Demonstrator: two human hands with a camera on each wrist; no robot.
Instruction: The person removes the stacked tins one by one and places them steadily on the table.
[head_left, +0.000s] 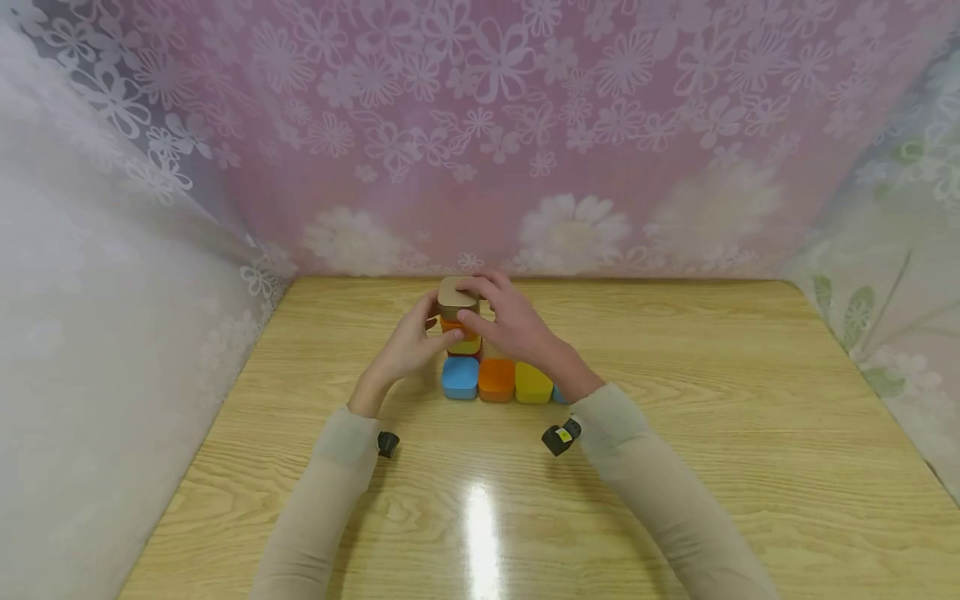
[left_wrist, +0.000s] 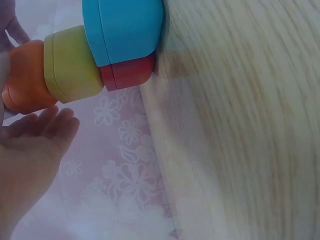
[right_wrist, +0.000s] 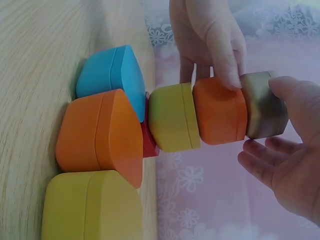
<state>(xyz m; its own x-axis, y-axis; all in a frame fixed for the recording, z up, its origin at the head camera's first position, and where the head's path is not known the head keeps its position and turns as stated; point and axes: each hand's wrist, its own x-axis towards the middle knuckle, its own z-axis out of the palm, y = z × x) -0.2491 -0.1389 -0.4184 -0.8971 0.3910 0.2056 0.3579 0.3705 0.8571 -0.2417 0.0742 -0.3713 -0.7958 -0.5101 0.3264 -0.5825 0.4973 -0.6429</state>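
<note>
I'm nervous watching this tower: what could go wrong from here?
The gold block could slip from the right grip. The left grip seems to touch the orange block beneath, so a nudge might topple the stack. A collapse could knock the blue block close in front.

An orange block [left_wrist: 31, 77], a yellow block [left_wrist: 74, 65] and a red block [left_wrist: 129, 73] line up from the left edge toward the tabletop [left_wrist: 250, 125] at right — a blue block [left_wrist: 131, 30] partly hides the red. At lower left, the left hand [left_wrist: 32, 157] has its fingers just beside the orange block — flowered cloth [left_wrist: 120, 165] behind.
</note>
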